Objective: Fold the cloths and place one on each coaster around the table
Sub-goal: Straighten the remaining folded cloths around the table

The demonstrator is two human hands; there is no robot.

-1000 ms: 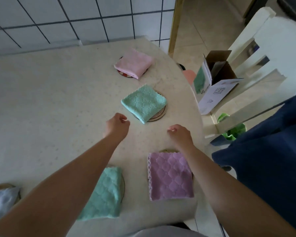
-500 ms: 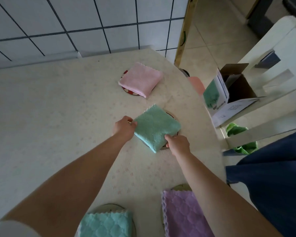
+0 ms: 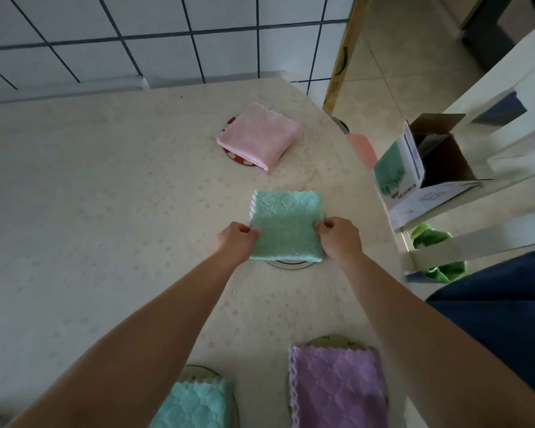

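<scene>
head view shows both hands, left hand (image 3: 236, 239) and right hand (image 3: 337, 236), pinching the green cloth (image 3: 286, 225) over its coaster (image 3: 289, 264), while pink cloth (image 3: 258, 135) beyond and purple cloth (image 3: 337, 387) and teal cloth (image 3: 195, 403) nearer look placed, so little seems left.

The table (image 3: 90, 211) lies bare to the left of the green cloth (image 3: 286, 223). Beyond it sits the pink cloth (image 3: 258, 135); nearer, a purple cloth (image 3: 337, 390) and turquoise cloth (image 3: 195, 403). A white chair (image 3: 507, 168) with an open box (image 3: 426, 168) crowds the right edge.
</scene>
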